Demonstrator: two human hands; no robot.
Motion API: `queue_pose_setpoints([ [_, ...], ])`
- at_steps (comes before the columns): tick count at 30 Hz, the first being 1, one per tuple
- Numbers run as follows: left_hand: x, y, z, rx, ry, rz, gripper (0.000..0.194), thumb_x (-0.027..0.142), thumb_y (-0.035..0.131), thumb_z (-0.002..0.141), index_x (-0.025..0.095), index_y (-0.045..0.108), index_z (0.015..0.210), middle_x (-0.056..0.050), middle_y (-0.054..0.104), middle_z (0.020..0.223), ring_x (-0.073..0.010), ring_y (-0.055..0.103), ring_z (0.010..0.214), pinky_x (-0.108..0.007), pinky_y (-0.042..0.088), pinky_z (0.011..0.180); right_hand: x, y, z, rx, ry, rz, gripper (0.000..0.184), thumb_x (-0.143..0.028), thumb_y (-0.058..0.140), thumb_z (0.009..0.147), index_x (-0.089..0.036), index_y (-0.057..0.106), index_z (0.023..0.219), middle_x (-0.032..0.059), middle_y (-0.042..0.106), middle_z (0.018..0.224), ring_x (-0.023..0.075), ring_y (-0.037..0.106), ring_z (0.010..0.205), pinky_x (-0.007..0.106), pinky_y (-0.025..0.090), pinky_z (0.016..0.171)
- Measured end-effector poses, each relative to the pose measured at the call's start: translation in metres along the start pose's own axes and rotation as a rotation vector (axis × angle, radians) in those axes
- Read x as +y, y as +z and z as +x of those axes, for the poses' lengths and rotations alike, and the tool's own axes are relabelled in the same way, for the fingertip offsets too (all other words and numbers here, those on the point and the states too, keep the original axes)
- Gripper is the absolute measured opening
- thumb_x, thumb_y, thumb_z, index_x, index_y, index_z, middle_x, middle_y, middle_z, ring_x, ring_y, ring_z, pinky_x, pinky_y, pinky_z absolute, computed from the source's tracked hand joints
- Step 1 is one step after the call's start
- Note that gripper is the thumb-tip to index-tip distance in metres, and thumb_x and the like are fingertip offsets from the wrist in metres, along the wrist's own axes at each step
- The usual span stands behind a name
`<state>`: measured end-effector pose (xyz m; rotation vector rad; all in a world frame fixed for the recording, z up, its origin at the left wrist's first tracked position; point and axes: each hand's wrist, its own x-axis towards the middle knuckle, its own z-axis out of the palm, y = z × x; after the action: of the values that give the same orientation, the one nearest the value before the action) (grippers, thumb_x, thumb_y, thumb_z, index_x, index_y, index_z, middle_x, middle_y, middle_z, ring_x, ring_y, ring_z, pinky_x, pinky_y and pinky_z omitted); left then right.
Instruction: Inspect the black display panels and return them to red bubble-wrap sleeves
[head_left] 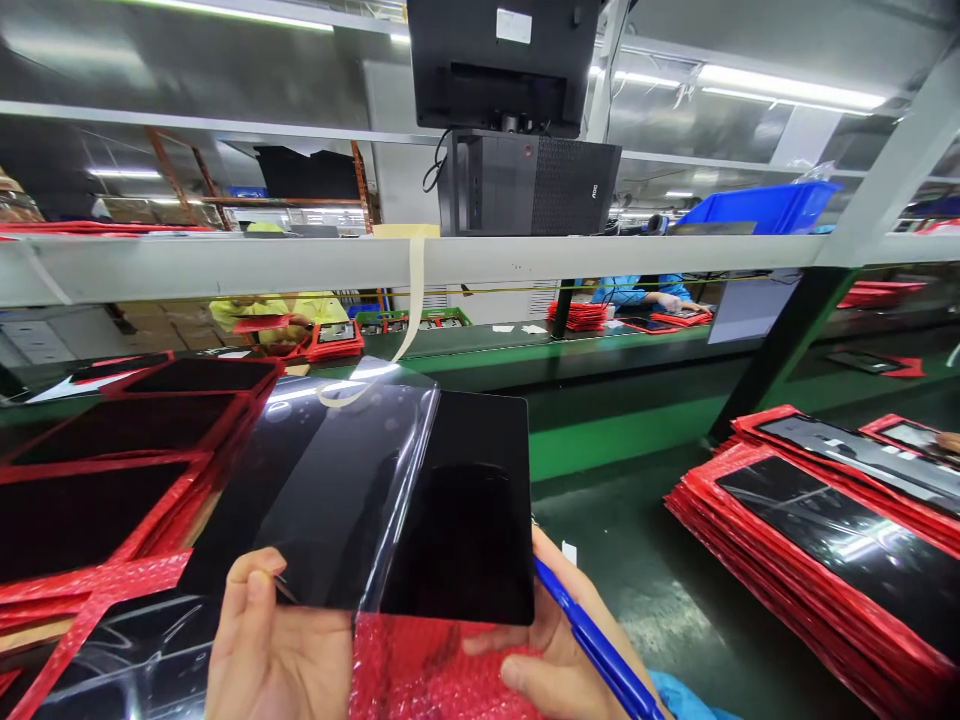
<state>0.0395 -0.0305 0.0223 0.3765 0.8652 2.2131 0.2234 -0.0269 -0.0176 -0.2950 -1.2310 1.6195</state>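
The left hand [274,640] pinches a thin, clear, shiny film [330,480] between thumb and finger. The film bends up over a flat, smooth black screen [472,500] in the near middle. The right hand [570,640] holds the screen's right edge, with a blue pen [600,650] tucked in it. Bumpy red bubble wrap [442,670] lies under the screen. Red stacks [810,540] sit right.

"AOC" in small light letters, turned sideways, on the side of the black computer case [532,185] on the shelf; white label [514,26] on back of the monitor [472,85] above it, print too small to read; no other legible text
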Motion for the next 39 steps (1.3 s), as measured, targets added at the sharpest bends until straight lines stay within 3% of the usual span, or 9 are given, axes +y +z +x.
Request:
queue_pose_setpoints([
  [6,0.002,-0.001,0.006,0.029,0.038,-0.004,0.005,0.028,0.06,0.081,0.025,0.061,0.077,0.001,0.07,0.082,-0.0209,0.067,0.077,-0.031,0.059,0.064,-0.006,-0.004,0.004,-0.01,-0.03,-0.105,0.059,-0.027,0.071,0.084,-0.038,0.045,0.135,0.0035,0.062,0.132,0.0229,0.063,0.115,0.037,0.051,0.09],
  [12,-0.001,-0.007,0.01,-0.012,0.109,-0.032,0.006,0.03,0.063,0.081,0.026,0.06,0.079,0.004,0.071,0.085,-0.0192,0.065,0.086,-0.037,0.05,0.094,-0.012,-0.001,0.006,0.113,-0.033,-0.238,0.046,-0.044,0.062,0.088,-0.027,0.051,0.13,0.0099,0.069,0.123,0.0269,0.063,0.115,0.04,0.05,0.091],
  [16,0.001,-0.004,0.008,-0.01,0.078,-0.038,0.005,0.028,0.063,0.08,0.026,0.06,0.077,0.004,0.071,0.082,-0.02,0.065,0.091,-0.035,0.053,0.088,-0.02,0.007,0.009,0.147,-0.01,-0.317,0.04,-0.05,0.053,0.091,-0.022,0.062,0.117,0.0107,0.075,0.106,0.0282,0.065,0.112,0.041,0.049,0.094],
  [19,0.005,0.002,0.005,0.024,0.04,-0.038,0.011,0.024,0.058,0.083,0.026,0.06,0.073,0.006,0.069,0.077,-0.0168,0.065,0.089,-0.027,0.057,0.076,-0.018,0.006,0.007,0.158,0.004,-0.331,0.037,-0.048,0.05,0.093,-0.023,0.062,0.118,0.0103,0.074,0.109,0.0284,0.064,0.113,0.041,0.049,0.094],
  [24,0.007,0.005,0.003,0.042,0.057,-0.033,0.017,0.022,0.052,0.085,0.027,0.061,0.071,0.005,0.068,0.074,-0.0171,0.065,0.089,-0.026,0.058,0.071,-0.01,0.002,-0.004,0.173,-0.012,-0.347,0.054,-0.036,0.073,0.079,-0.033,0.054,0.13,0.0063,0.068,0.122,0.0282,0.065,0.11,0.041,0.054,0.088],
  [27,0.004,0.0,0.005,0.01,0.071,-0.022,0.011,0.026,0.055,0.084,0.027,0.06,0.075,0.003,0.07,0.08,-0.0203,0.065,0.093,-0.031,0.057,0.075,-0.013,0.004,-0.006,0.1,-0.012,-0.369,0.051,-0.034,0.073,0.079,-0.032,0.058,0.128,0.0055,0.07,0.114,0.0257,0.067,0.102,0.038,0.054,0.088],
  [32,0.002,-0.002,0.006,-0.009,0.052,-0.011,0.008,0.029,0.057,0.083,0.027,0.06,0.075,0.005,0.071,0.082,-0.0201,0.067,0.084,-0.037,0.055,0.085,-0.021,0.01,-0.006,0.199,0.044,-0.449,0.049,-0.038,0.076,0.076,-0.032,0.062,0.123,0.0066,0.068,0.106,0.0261,0.067,0.097,0.041,0.052,0.092],
  [35,0.006,0.006,0.002,0.052,0.025,0.004,0.015,0.027,0.053,0.084,0.027,0.059,0.071,0.004,0.07,0.078,-0.0194,0.066,0.079,-0.037,0.052,0.09,-0.028,0.015,-0.004,0.171,0.052,-0.436,0.043,-0.041,0.072,0.079,-0.032,0.065,0.12,0.0065,0.071,0.102,0.0261,0.068,0.094,0.04,0.052,0.089],
  [39,0.014,0.018,-0.003,0.149,-0.101,0.024,0.023,0.024,0.048,0.086,0.027,0.059,0.066,0.003,0.065,0.07,-0.0175,0.063,0.076,-0.028,0.055,0.073,-0.038,0.022,-0.003,0.116,0.108,-0.37,0.042,-0.042,0.071,0.08,-0.034,0.065,0.121,0.0032,0.074,0.091,0.0246,0.068,0.091,0.038,0.053,0.088],
])
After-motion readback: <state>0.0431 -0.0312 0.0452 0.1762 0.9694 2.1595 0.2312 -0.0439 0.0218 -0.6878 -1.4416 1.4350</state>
